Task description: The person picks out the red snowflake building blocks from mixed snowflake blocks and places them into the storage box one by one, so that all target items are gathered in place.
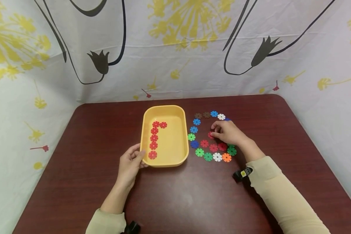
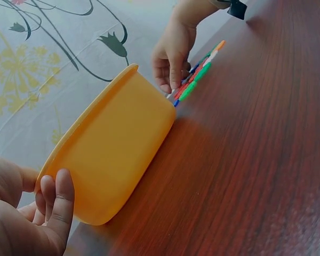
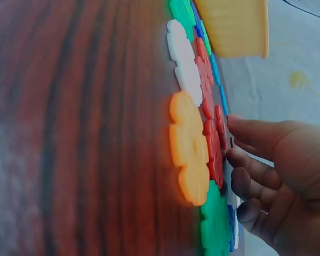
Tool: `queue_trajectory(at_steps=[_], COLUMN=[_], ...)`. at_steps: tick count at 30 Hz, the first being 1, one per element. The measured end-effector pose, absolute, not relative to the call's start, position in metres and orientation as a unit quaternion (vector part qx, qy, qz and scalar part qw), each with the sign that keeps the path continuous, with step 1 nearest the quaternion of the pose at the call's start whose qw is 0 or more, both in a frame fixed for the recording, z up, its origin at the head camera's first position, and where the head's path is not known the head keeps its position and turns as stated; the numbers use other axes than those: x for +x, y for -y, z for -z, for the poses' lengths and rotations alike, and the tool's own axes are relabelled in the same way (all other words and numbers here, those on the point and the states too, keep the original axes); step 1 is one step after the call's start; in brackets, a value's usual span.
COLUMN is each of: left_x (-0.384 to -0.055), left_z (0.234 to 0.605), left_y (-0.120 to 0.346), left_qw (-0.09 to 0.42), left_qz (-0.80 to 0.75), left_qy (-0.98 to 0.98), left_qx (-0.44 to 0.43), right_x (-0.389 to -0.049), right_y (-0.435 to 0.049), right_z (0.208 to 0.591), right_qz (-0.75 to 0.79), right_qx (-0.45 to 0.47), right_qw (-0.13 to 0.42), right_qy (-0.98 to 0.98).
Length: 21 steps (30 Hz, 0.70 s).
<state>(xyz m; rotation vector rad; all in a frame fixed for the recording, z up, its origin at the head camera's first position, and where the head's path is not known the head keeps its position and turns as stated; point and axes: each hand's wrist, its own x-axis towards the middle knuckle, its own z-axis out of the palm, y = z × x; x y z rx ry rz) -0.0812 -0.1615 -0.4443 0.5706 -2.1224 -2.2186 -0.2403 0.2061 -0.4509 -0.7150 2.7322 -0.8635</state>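
Note:
My left hand [image 1: 129,165] grips the near left rim of a yellow plastic tray [image 1: 174,148], thumb over the edge and fingers beneath. Several red snowflake building discs [image 1: 153,138] lie in the tray in a column, with one beside the top. To the tray's right, my right hand [image 1: 229,132] reaches down over a loop of coloured discs, pinching a red snowflake disc [image 1: 210,135] by its edge with thumb and fingertips. In the right wrist view that disc [image 3: 220,127] stands close by the thumb tip. Just nearer lie more red discs [image 1: 213,148].
Blue [image 1: 194,129], green [image 1: 199,152], white [image 1: 217,157], brown [image 1: 206,114] and orange [image 1: 226,157] discs form the loop on the dark wooden table [image 1: 175,198]. My right hand hides part of its right side. A patterned cloth [image 1: 175,81] hangs behind the table.

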Motion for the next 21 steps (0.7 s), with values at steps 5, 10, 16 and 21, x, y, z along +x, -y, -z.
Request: queue_trajectory(at_steps=[5,10,16,21], left_x=[-0.0819,-0.0820,-0.0831,-0.0837], left_z=[0.4444,0.4439,0.4439,0.4441], left_y=[0.1617,0.1619,0.1613,0.1615], left_qw=[0.010,0.013,0.013,0.010], left_qz=[0.713,0.715,0.716,0.718], left_qy=[0.678,0.676,0.675,0.673], left_qx=[0.180,0.178,0.176,0.179], right_x=[-0.2402,-0.2406,-0.2406,-0.2407], right_y=[-0.2085,-0.2088,-0.2078,-0.2064], right_z=[0.4494,0.4487,0.4486,0.4501], right_qz=[0.294,0.295,0.302,0.314], right_qx=[-0.249,-0.257,-0.246,-0.241], right_qw=[0.095,0.107,0.122,0.116], right_qy=[-0.918,-0.914,-0.913,-0.911])
